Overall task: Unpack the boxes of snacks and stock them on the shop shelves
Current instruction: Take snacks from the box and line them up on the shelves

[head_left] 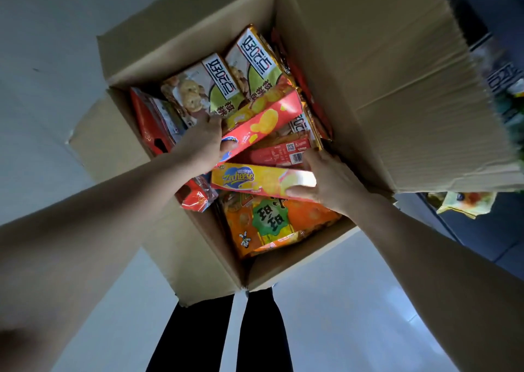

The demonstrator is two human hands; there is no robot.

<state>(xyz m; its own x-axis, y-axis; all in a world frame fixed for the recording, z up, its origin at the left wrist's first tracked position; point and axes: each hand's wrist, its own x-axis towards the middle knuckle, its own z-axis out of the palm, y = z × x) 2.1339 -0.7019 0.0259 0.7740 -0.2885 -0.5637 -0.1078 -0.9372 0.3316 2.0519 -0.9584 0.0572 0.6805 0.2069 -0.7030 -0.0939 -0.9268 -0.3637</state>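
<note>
- Fingers on the left hand are curled round the near end of the long red box, thumb on its face, so that one's properly gripped. It sits tilted across the other packs inside the carton.
- ok, and the right hand?
- Same deal. It's wrapped round the end of the yellow Zecheese box, thumb along the near edge and the rest of the fingers over the far edge. That box lies just nearer to the person than the red one, on top of a big orange bag.
- so where's all the stock, in the carton or out?
- In the carton, both boxes included. Two green-and-white biscuit packs stand at the far end and red packs line the left wall. The carton has its flaps open and stands on the pale floor, right in front of the person's black-trousered legs.
- shelves?
- There's a shelf at the right edge with a few packs on it, too blurred to say what they are.
</note>
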